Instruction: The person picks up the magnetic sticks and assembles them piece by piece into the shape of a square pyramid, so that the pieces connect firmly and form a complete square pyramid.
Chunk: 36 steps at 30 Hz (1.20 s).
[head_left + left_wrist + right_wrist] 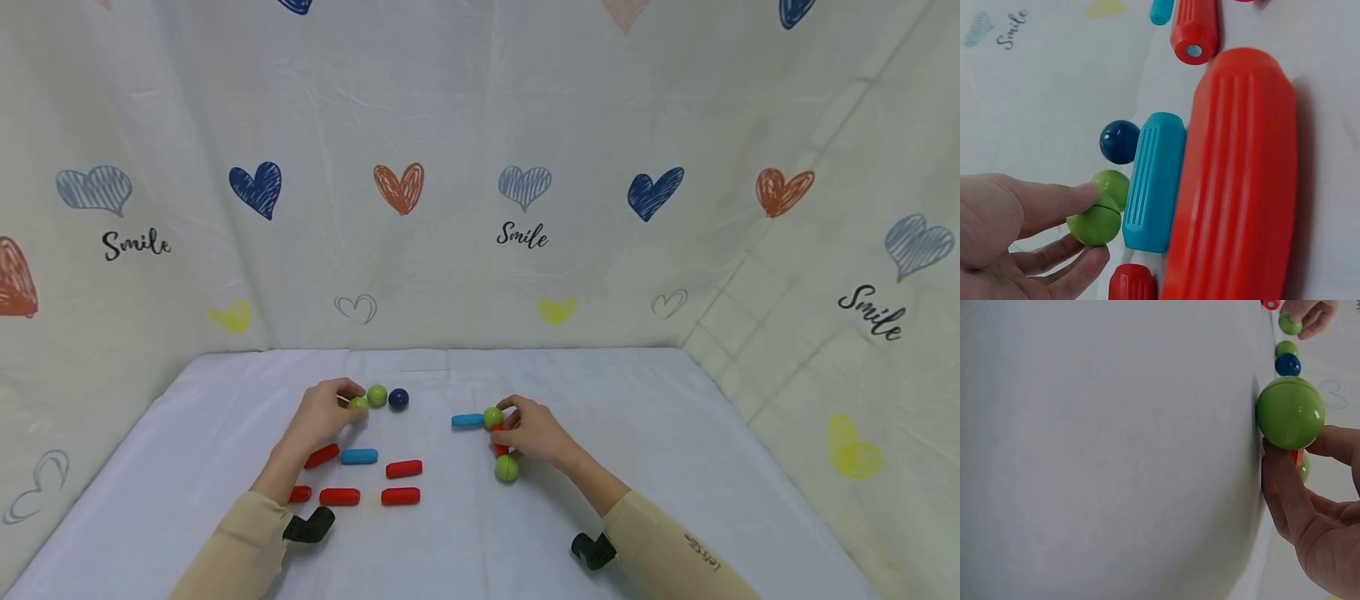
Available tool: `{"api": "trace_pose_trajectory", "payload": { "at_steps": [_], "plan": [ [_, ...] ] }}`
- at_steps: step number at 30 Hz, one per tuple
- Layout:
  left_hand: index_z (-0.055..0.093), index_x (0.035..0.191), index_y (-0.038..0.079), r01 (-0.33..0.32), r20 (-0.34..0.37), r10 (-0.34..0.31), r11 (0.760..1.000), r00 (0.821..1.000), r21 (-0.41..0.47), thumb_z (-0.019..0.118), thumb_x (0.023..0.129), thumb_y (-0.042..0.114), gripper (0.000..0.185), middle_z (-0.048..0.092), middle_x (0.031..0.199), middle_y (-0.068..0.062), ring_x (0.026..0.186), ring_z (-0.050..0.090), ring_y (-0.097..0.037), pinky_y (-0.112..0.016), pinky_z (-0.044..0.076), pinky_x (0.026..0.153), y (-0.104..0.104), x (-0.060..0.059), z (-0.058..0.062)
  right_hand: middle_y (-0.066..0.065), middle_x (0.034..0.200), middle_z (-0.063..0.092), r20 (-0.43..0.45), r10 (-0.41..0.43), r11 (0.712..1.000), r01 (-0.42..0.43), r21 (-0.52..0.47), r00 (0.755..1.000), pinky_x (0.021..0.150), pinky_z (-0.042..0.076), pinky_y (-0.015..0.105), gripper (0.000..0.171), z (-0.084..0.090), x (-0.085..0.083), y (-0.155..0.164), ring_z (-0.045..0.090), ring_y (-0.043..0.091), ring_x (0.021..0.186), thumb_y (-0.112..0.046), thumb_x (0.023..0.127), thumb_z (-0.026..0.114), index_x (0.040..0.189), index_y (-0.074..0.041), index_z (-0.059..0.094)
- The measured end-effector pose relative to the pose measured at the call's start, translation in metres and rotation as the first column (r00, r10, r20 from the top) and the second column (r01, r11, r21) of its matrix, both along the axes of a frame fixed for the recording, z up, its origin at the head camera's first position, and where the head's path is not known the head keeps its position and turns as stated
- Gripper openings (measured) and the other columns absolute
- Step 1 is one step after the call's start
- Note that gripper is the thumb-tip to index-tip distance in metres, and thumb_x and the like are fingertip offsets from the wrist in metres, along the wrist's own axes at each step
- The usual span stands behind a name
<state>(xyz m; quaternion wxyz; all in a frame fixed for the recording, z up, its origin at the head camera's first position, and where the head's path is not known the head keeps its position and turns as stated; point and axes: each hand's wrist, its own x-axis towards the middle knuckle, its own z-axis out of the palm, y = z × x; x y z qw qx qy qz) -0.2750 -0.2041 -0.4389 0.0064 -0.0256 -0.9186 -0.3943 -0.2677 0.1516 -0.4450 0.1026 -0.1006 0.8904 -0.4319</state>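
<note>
head view: left hand (321, 414) is pinching a green ball (358, 403) towards the tablecloth's (675, 433) far edge; right hand (534, 432) is gripping a red stick (498, 441) between two green balls (507, 468); bare cloth is stretching rightwards; backdrop (450, 117) is reading "smile".
left wrist view: another red stick (1195, 31) is showing a silver end disc (1194, 51), hidden overhead.
right wrist view: a nearer ball is mostly covering the gripped stick.

Heart-printed curtains (450, 108) around a white-covered table (667, 425) suggest a makeshift booth.
</note>
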Motion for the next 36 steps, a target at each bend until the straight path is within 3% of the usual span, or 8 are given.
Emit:
{"api": "trace_pose_trajectory", "payload": {
  "at_steps": [9,25,36],
  "plan": [
    [0.068,0.123,0.003,0.023,-0.017,-0.023,1.000,1.000,0.017,0.078,0.091,0.011,0.034,0.067,0.114,-0.013,0.100,0.061,-0.030,-0.041,0.057,0.085,0.010,0.003,0.003,0.007,0.092,0.064,-0.005,-0.004,1.000,0.004,0.000,1.000,0.064,0.059,0.033,0.048,-0.001,0.000,0.000,0.063,0.018,0.071,-0.013,0.090,0.078,0.131,0.000,0.057],
    [0.072,0.120,0.009,0.080,-0.020,-0.078,0.995,0.997,0.063,0.081,0.090,0.012,0.031,0.068,0.111,-0.007,0.101,0.062,-0.026,-0.040,0.057,0.085,0.030,0.006,-0.003,0.007,0.093,0.063,0.004,-0.015,1.000,0.015,0.002,1.000,0.063,0.059,0.033,0.048,-0.001,0.000,0.000,0.063,0.019,0.070,-0.013,0.090,0.079,0.131,0.000,0.058],
    [0.073,0.117,0.010,0.167,-0.047,-0.164,0.984,0.985,0.056,0.082,0.089,0.012,0.030,0.069,0.107,-0.001,0.099,0.063,-0.023,-0.039,0.056,0.087,0.047,0.004,-0.005,0.007,0.093,0.063,0.002,-0.015,1.000,0.015,0.005,1.000,0.064,0.059,0.033,0.048,-0.001,0.000,0.000,0.063,0.019,0.071,-0.013,0.090,0.079,0.131,0.000,0.058]
  ]
}}
